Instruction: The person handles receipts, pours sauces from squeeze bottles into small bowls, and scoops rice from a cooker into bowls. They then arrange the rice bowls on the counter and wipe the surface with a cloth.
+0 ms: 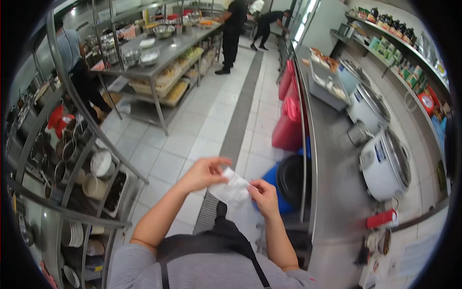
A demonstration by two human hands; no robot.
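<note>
A crumpled white sheet (231, 189), thin like paper or plastic, is in front of my body at waist height. My right hand (264, 196) pinches its right edge between thumb and fingers. At its upper left corner is my left hand (207, 173), with curved fingers spread apart and fingertips right at the sheet. Below the hands, a dark apron (207, 248) covers my grey shirt, and one dark shoe (221, 209) shows on the floor.
A steel counter (332, 159) with rice cookers (385, 164) runs along the right. Red bins (288, 123) and a blue barrel (270, 176) stand beside it. Pot-laden racks (82, 159) are at left. A floor drain (240, 106) runs ahead. Several people (234, 33) stand farther off.
</note>
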